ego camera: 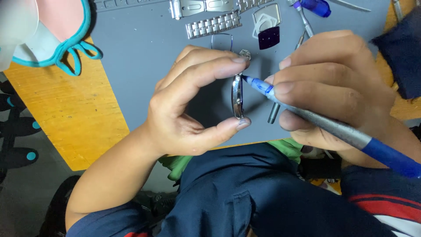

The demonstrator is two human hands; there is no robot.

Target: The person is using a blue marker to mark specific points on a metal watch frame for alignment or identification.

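Watch case [237,97]: held on edge over grey mat [144,52], just below loose metal band piece [213,24]. Left hand [184,109] grip pinching case, thumb under, fingers on top. Right hand [333,87] grip pressed tight round blue tool [307,115], tip touching case rim. Best way, I think: hold case still, push tip gently, keep tip from slipping toward thumb.

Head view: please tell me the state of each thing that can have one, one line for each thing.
Watch case: held on edge between left thumb and forefinger, above the mat.
Blue tool: gripped in right hand, tip touching the case.
Left hand: fingers shut on the case.
Right hand: fingers shut on the tool.
Bracelet: detached, lying flat on the mat.
Dark dial: loose on the mat.
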